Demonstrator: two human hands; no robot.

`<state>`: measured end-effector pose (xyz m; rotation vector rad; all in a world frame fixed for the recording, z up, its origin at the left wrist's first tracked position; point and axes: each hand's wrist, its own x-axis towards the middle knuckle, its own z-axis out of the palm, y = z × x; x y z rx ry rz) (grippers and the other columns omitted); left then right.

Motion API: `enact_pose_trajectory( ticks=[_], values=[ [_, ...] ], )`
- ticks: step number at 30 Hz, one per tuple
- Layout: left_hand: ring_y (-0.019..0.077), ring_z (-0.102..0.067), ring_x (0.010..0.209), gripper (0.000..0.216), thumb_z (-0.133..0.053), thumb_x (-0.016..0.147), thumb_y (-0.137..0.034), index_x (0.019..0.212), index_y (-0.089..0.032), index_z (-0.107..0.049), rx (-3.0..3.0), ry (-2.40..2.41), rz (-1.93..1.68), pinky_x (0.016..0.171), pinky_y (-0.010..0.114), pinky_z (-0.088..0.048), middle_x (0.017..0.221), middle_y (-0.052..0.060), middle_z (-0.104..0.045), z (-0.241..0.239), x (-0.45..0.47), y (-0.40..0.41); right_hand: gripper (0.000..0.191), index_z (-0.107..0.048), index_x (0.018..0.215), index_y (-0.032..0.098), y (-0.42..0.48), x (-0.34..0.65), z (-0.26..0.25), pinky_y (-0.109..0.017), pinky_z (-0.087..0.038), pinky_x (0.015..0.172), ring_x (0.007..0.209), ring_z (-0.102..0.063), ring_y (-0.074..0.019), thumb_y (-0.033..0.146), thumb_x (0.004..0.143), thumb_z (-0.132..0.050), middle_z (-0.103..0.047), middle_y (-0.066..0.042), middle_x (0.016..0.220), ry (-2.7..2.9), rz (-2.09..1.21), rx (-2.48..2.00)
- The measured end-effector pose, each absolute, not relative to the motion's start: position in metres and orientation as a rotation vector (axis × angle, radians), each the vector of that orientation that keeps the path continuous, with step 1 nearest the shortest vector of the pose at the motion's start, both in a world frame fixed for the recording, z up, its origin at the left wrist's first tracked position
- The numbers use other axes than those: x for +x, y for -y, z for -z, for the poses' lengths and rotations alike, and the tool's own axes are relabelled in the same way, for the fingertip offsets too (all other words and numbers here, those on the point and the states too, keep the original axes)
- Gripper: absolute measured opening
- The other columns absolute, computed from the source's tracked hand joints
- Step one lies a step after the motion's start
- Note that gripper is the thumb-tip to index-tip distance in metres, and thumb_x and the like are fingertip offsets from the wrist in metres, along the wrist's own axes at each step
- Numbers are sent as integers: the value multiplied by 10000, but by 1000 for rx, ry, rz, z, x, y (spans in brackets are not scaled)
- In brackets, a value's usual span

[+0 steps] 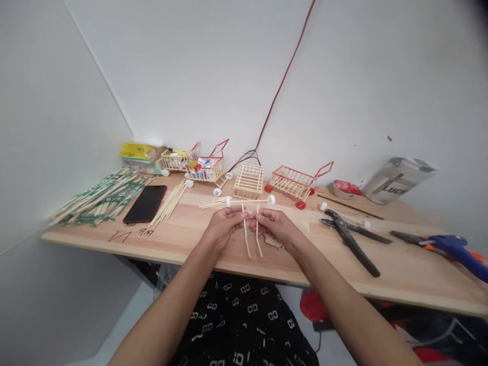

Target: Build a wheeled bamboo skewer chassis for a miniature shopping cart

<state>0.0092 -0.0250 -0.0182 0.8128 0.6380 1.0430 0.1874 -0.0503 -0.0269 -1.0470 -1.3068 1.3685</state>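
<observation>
Between my two hands is a small frame of wooden sticks (245, 232), with a cross stick and a white wheel (271, 200) at each end of it. My left hand (224, 226) pinches the left upright stick. The right upright is gripped in the fingers of my right hand (274, 223). Just beyond the frame stands a basket built of pale sticks (248, 182). Thin loose sticks (213, 204) lie on the table behind my hands. A torn scrap (273, 242) lies beneath my right hand.
Miniature carts of sticks (208, 170) line the back, one a red-trimmed cart (292, 183). Left are a phone (145, 203), bare sticks (170, 203) and packaged sticks (102, 198). Right are black-handled cutters (353, 241), a blue glue gun (450, 246), a bowl of red paint (346, 189) and a tin (398, 178).
</observation>
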Motion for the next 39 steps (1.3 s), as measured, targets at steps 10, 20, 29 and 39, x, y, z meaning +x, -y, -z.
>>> enact_pose_trajectory(
  ticks=[10,20,29,39],
  values=[
    [101,-560,590,272,-777,629,-261,833,-108,-679,1051,-812,-1107,612,240,-449,739,49,-666,24,4,30,338,-701,908,159,50,189,28,-231,-506,599,688,-613,-123,450,735,-714,-679,-55,790,1256,-1356,-1071],
    [169,-591,812,103,-593,799,-259,825,-187,-660,1985,-1363,-1511,697,268,-450,868,26,-680,-38,-36,55,334,-685,906,153,49,188,30,-222,-499,571,676,-613,-121,451,756,-687,-676,-54,793,1286,-1301,-1104],
    [202,-628,962,206,-668,759,-292,922,-172,-706,2403,-1001,-1087,865,310,-449,1004,58,-715,-76,-14,-4,331,-680,885,152,49,187,31,-223,-495,565,665,-611,-120,462,771,-667,-669,-47,773,1357,-1295,-1077],
    [170,-643,749,209,-671,706,-293,817,-134,-746,2514,-959,-508,634,227,-399,783,46,-731,-90,-8,-30,366,-685,889,148,47,187,34,-227,-501,543,649,-613,-126,490,759,-666,-670,-50,748,1386,-1285,-1076]
  ],
)
